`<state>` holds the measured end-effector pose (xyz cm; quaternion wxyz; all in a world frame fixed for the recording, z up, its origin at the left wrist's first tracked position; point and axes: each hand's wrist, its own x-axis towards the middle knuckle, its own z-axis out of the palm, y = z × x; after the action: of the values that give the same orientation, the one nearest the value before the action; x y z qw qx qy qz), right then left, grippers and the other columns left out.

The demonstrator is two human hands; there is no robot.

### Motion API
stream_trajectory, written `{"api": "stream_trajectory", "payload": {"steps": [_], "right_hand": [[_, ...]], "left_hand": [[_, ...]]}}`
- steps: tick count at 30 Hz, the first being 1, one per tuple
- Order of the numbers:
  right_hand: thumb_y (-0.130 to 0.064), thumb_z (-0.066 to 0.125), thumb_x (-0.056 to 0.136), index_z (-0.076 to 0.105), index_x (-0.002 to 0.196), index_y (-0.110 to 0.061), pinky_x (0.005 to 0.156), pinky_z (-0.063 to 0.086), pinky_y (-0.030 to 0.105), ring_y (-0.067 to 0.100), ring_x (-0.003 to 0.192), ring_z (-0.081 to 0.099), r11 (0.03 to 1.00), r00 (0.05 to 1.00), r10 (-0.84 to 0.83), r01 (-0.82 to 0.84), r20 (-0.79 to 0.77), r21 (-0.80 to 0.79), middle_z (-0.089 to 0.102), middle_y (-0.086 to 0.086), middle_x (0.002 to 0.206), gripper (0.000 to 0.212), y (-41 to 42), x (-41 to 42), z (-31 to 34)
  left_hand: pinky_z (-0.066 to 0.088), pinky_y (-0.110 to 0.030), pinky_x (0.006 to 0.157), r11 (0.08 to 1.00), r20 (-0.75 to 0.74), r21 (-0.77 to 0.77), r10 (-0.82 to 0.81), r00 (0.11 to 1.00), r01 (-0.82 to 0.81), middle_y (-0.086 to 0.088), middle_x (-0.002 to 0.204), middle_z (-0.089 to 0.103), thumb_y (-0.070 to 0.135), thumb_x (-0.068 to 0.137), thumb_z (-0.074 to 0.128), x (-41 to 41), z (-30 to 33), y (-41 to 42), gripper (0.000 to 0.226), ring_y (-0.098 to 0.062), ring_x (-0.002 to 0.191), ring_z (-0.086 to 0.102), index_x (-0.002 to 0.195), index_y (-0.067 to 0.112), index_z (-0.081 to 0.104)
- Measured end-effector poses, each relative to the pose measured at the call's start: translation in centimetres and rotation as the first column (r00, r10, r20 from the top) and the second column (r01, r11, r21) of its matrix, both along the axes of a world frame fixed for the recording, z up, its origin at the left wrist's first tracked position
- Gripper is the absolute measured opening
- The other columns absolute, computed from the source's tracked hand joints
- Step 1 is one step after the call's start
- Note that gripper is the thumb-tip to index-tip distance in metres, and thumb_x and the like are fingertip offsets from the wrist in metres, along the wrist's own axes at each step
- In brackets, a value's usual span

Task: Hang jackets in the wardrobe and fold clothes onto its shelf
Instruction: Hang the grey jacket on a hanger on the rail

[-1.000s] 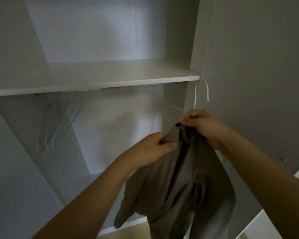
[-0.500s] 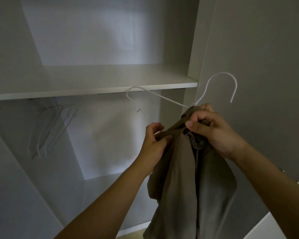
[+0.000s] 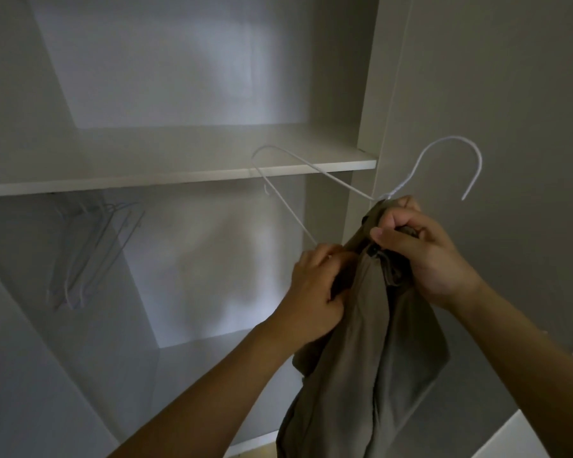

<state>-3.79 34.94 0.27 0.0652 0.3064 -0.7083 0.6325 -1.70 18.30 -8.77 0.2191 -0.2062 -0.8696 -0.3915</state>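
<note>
So right hand (image 3: 420,256) grips the olive jacket (image 3: 371,358) collar at the white wire hanger (image 3: 444,160) neck, left hand (image 3: 315,289) pinches the fabric by the bare hanger arm. Best bet: hold the collar steady, slide that shoulder over the wire before reaching for the wardrobe (image 3: 179,173) rail.

Both forearms reach up and forward, converging. Left hand (image 3: 315,289) grips with fingers curled, knuckles up. Right hand (image 3: 417,256), higher and farther right, is clenched, thumb across its front.
</note>
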Motion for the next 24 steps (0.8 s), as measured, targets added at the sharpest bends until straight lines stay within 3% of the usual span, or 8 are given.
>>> {"api": "stream_trajectory", "payload": {"steps": [4, 9, 12, 14, 19, 20, 22, 24], "right_hand": [[0.017, 0.052, 0.083, 0.04, 0.059, -0.011, 0.073, 0.034, 0.015, 0.008, 0.079, 0.04, 1.0, 0.999, -0.029, 0.03, -0.04, 0.011, 0.035, 0.001, 0.08, 0.039, 0.1, -0.3, 0.1], [0.023, 0.049, 0.08, 0.037, 0.057, -0.014, 0.068, 0.034, 0.014, 0.005, 0.074, 0.038, 0.999, 0.996, -0.029, 0.033, -0.086, 0.044, 0.034, 0.003, 0.077, 0.045, 0.1, -0.8, -0.3], [0.026, 0.05, 0.077, 0.04, 0.056, -0.009, 0.067, 0.033, 0.02, 0.011, 0.073, 0.037, 0.996, 0.99, -0.084, 0.086, -0.109, 0.013, 0.034, 0.006, 0.075, 0.041, 0.7, -1.2, -0.5], [0.026, 0.051, 0.075, 0.041, 0.055, -0.005, 0.066, 0.032, 0.024, 0.014, 0.071, 0.036, 0.99, 0.985, -0.138, 0.135, -0.1, -0.031, 0.034, 0.007, 0.073, 0.038, 1.3, -1.7, -0.7], [0.023, 0.05, 0.078, 0.033, 0.049, -0.014, 0.059, 0.035, 0.02, 0.01, 0.061, 0.037, 0.97, 0.982, -0.186, 0.18, -0.023, -0.163, 0.038, -0.001, 0.064, 0.049, 2.1, -2.7, -1.4], [0.022, 0.051, 0.078, 0.035, 0.048, -0.016, 0.059, 0.035, 0.02, 0.009, 0.059, 0.037, 0.967, 0.982, -0.188, 0.182, -0.016, -0.176, 0.04, -0.004, 0.062, 0.051, 2.3, -3.0, -1.5], [0.018, 0.054, 0.08, 0.035, 0.051, -0.017, 0.057, 0.034, 0.02, 0.008, 0.057, 0.036, 0.974, 0.983, -0.183, 0.178, -0.027, -0.137, 0.039, -0.008, 0.058, 0.049, 2.6, -3.4, -2.1], [0.01, 0.057, 0.084, 0.032, 0.057, -0.023, 0.053, 0.031, 0.019, 0.006, 0.055, 0.031, 0.983, 0.987, -0.162, 0.161, -0.008, -0.092, 0.034, -0.008, 0.057, 0.049, 2.8, -3.6, -2.9]], "left_hand": [[0.043, -0.035, 0.104, 0.999, 0.134, 0.05, 0.002, 0.991, -0.008, 0.013, 0.127, 0.044, 0.035, 0.085, 0.057, -0.5, -0.8, 0.3, 0.045, -0.01, 0.116, 0.045, 0.127, 0.037, 0.041], [0.029, -0.018, 0.09, 0.996, -0.019, -0.052, 0.077, 0.997, -0.078, 0.011, 0.113, 0.049, 0.023, 0.087, 0.051, -1.2, -0.1, 0.9, 0.018, -0.007, 0.101, 0.038, 0.104, 0.026, 0.055], [0.051, -0.022, 0.074, 0.975, 0.085, 0.221, -0.042, 0.995, 0.022, 0.007, 0.088, 0.055, 0.02, 0.089, 0.052, -0.4, 0.8, 0.0, 0.004, -0.006, 0.08, 0.053, 0.089, 0.023, 0.054], [0.048, -0.02, 0.059, 0.921, 0.133, 0.389, -0.044, 0.99, -0.012, 0.007, 0.073, 0.056, 0.017, 0.09, 0.055, -0.4, 1.2, -1.4, 0.019, -0.005, 0.066, 0.054, 0.076, 0.029, 0.055], [0.043, -0.02, 0.052, 0.632, 0.426, 0.749, -0.226, 0.876, -0.202, 0.0, 0.066, 0.057, 0.016, 0.093, 0.062, -0.5, 0.2, -4.2, 0.028, -0.012, 0.062, 0.053, 0.067, 0.022, 0.052], [0.042, -0.021, 0.053, 0.71, 0.456, 0.655, -0.098, 0.885, -0.259, 0.0, 0.066, 0.056, 0.018, 0.094, 0.061, -0.6, -0.3, -4.8, 0.026, -0.013, 0.063, 0.052, 0.07, 0.019, 0.051], [0.042, -0.026, 0.056, 0.935, 0.345, 0.201, 0.211, 0.915, -0.292, 0.002, 0.067, 0.056, 0.028, 0.096, 0.058, -1.0, -1.2, -6.4, 0.023, -0.012, 0.062, 0.052, 0.077, 0.018, 0.048], [0.045, -0.031, 0.06, 0.944, 0.145, -0.253, 0.255, 0.956, -0.214, 0.003, 0.069, 0.058, 0.038, 0.096, 0.051, -1.1, -0.9, -8.3, 0.018, -0.012, 0.063, 0.055, 0.085, 0.024, 0.047]]}}
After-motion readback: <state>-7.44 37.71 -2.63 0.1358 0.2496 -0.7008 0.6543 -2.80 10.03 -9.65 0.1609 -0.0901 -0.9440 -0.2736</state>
